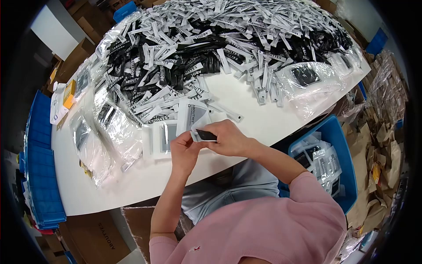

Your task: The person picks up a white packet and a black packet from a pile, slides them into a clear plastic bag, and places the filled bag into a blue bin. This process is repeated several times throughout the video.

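My left hand [184, 149] and my right hand [226, 137] meet above the near edge of the white table [145, 176]. Between them they pinch a small black label partly inside a clear plastic bag [203, 135]. Just beyond the hands lie a few filled clear bags [163, 138] and a white label marked ABOUTYES [192, 115]. A big heap of black and white woven labels [211, 48] covers the far half of the table.
Clear bags of labels lie along the table's left side [94, 141] and far right [307, 79]. A blue bin [347, 171] with filled bags stands at my right. Blue crates [39, 167] sit left, cardboard boxes [99, 235] below, brown paper [382, 145] right.
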{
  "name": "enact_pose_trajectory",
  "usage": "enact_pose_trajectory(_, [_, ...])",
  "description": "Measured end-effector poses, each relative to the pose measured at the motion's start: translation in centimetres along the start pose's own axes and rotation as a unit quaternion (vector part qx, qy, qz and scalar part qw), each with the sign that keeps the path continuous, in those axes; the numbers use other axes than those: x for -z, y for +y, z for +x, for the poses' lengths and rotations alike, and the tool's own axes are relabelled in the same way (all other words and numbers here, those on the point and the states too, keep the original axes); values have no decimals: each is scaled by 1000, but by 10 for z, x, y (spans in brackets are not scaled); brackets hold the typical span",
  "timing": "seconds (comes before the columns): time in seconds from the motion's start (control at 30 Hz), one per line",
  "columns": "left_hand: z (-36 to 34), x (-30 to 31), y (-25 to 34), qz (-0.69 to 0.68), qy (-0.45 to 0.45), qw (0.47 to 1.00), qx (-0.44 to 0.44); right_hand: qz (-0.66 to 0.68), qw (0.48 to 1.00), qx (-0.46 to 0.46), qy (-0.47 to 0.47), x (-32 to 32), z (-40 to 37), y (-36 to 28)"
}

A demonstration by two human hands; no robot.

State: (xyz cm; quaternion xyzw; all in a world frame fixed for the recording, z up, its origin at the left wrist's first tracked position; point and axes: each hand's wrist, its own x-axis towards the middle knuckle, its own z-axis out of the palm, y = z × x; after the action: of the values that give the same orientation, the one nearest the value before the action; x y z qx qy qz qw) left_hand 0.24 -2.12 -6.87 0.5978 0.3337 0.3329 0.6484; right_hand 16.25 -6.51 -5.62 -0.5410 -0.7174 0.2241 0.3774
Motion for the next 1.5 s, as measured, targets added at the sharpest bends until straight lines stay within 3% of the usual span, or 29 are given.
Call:
enact_pose_trajectory(0.13, [-3, -4, 18, -117, 44, 989, 80, 78, 997, -22, -19, 2, -4, 8])
enact_pose_trajectory(0.2, [-3, -4, 16, -35, 17, 999, 24, 3, 998, 56, 35, -4, -4, 8])
enact_pose_trajectory(0.43, [-1, 1, 11, 1, -3, 1000, 19, -70, 993, 82, 49, 1, -5, 0])
enact_pose_trajectory(0.5, [-2, 1, 6, -12, -3, 1000, -17, -122, 990, 69, 32, 1, -8, 1])
enact_pose_trajectory(0.73, [-4, -3, 9, -34, -23, 999, -27, -97, 988, 96, 73, 1, -8, -1])
enact_pose_trajectory(0.83, [-4, -9, 7, -65, 26, 997, -40, -115, 983, 113, 91, 0, -8, 2])
enact_pose_trajectory(0.9, [-3, -6, 4, -164, 48, 985, 13, 4, 989, 115, 88, -1, -7, 7])
enact_pose_trajectory(1.03, [2, -15, 3, -160, 69, 985, 12, -4, 994, 68, 81, 1, -4, 3])
enact_pose_trajectory(1.1, [5, -16, -3, 83, 90, 987, -100, -98, 992, 3, 78, -2, -1, -1])
enact_pose_trajectory(1.2, [9, -13, -1, 190, 55, 972, -129, -53, 997, 43, 21, 1, 2, -1])
enact_pose_trajectory(1.3, [11, -4, 5, 253, 54, 957, -134, -66, 993, 91, 23, 11, 1, -17])
enact_pose_trajectory(1.33, [14, 0, 8, 270, 44, 945, -181, -67, 993, 90, 24, 10, -1, -19])
enact_pose_trajectory(1.4, [29, 4, 10, 105, 105, 984, -99, -113, 988, 104, 20, 5, -4, -26])
enact_pose_trajectory(1.43, [34, 13, 11, 205, 113, 965, -121, -114, 987, 110, -6, 1, -4, -25])
enact_pose_trajectory(1.5, [37, 18, 11, 154, 89, 980, -86, -68, 991, 108, 29, 3, -2, -22])
